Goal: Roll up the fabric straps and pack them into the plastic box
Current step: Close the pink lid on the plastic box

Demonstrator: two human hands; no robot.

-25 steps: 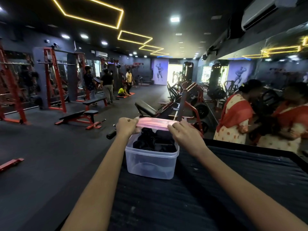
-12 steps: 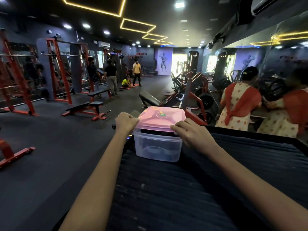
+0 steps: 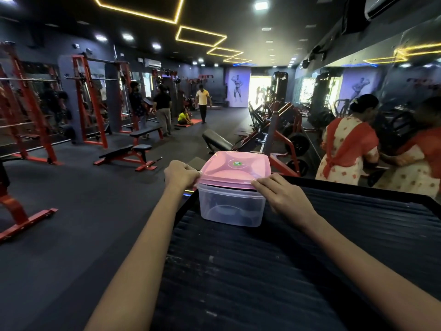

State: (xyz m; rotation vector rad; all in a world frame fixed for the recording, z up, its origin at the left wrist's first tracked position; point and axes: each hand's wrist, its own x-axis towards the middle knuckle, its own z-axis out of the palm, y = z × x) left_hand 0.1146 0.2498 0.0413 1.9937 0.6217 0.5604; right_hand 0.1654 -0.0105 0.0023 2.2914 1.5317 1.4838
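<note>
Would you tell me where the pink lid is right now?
Centre of the head view: the pink lid sits atop the plastic box, between left hand and right hand.

No legible text was found; the small green sticker (image 3: 237, 163) on the pink plastic lid (image 3: 235, 169) was unreadable.
</note>
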